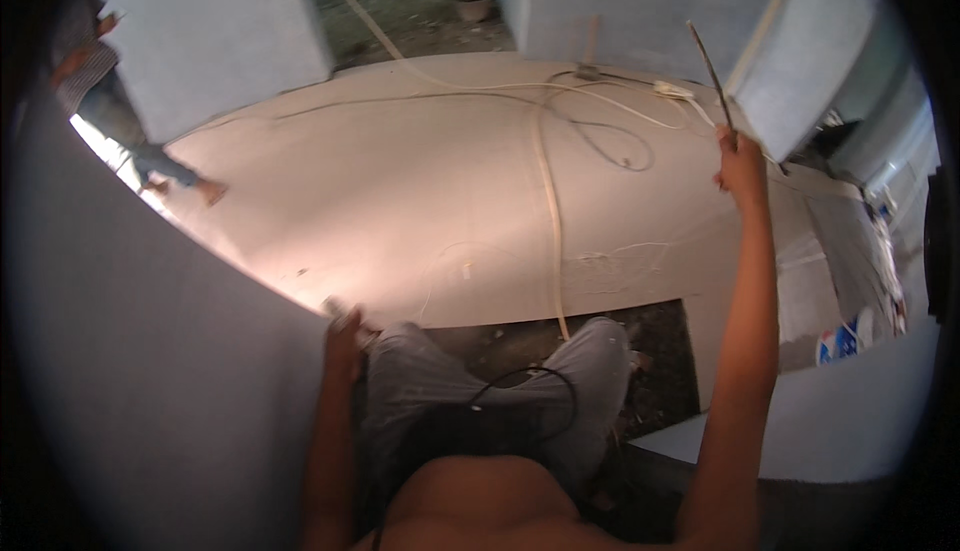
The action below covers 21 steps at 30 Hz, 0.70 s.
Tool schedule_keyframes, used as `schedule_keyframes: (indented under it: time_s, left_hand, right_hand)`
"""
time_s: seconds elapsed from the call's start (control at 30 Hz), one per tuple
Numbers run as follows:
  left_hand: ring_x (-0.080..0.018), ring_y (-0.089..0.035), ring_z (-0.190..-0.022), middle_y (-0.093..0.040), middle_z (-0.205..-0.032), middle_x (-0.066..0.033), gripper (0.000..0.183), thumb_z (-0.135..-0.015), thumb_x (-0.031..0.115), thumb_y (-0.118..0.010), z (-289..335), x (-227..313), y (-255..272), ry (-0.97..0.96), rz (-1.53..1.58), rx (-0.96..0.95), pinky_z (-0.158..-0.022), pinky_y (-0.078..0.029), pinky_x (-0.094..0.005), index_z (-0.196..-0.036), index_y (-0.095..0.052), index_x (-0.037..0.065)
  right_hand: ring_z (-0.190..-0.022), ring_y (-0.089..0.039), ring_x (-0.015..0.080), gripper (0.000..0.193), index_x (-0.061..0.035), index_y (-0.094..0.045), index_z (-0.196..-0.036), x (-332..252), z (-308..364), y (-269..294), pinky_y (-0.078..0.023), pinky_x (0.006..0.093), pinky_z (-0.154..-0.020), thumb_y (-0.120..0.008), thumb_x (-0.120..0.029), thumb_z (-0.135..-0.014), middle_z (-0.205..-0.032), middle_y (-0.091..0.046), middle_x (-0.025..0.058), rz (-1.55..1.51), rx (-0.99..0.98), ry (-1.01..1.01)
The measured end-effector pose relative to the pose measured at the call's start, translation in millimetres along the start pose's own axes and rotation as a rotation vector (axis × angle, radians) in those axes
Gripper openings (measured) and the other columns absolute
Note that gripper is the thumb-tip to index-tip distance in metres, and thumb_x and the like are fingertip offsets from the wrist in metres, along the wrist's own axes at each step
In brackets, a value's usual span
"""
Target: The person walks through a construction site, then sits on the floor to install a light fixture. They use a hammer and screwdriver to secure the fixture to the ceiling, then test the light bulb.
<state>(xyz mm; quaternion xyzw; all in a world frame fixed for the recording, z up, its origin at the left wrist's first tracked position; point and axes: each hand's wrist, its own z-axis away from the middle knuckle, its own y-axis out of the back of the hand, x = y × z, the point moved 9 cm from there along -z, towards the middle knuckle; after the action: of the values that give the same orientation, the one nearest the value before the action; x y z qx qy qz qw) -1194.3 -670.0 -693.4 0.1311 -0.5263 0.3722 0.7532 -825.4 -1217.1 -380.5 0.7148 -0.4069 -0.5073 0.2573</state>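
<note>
My right hand (743, 169) is raised out to the right, its fingers wrapped round a thin dark rod (711, 73) that points up and away. Whether the rod is wood or metal does not show. Low on the left, beside my knee and close to a grey wall (180, 351), is my left hand (345, 344). Its fingers are closed, and a small pale object (334, 306) shows at their tips, too blurred to name. Below me are my grey trousers (420, 376), with a thin black cord looping in front of them.
Beige sheeting (400, 191) covers the floor, crossed by a pale hose (549, 196) and a grey cable (640, 156). A dark uncovered patch (665, 371) lies by my knees. Another person (125, 111) stands at far left. Buckets (473, 3) sit beyond the doorway; a white-and-blue bag (838, 344) lies right.
</note>
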Motion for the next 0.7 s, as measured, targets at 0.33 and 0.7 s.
schedule_keyframes:
  time_s: [0.33,0.7]
  left_hand:
    - [-0.0299,-0.06,-0.084,-0.06,-0.088,-0.0137,0.057,-0.092,0.059,-0.035,77.4,107.2,-202.3,0.161,0.536,-0.857,-0.081,-0.046,-0.0474,-0.1,-0.056,0.007]
    - [-0.0276,-0.057,-0.091,-0.056,-0.1,-0.0133,0.06,-0.09,0.062,-0.039,21.5,91.7,-137.7,0.082,0.466,-0.333,-0.092,-0.045,-0.0487,-0.105,-0.048,0.005]
  right_hand:
    - [-0.038,-0.036,0.0033,0.057,-0.0018,-0.047,-0.129,-214.4,277.3,-243.0,-0.031,0.0181,-0.036,-0.045,-0.047,-0.095,-0.116,-0.061,0.0146,-1.476,-1.212,-0.241]
    - [-0.039,-0.031,0.0024,0.024,-0.0034,-0.064,-0.089,-150.7,242.8,-210.6,-0.025,0.0205,-0.034,-0.059,-0.026,-0.092,-0.053,-0.036,-0.0071,-1.335,-1.026,-0.256]
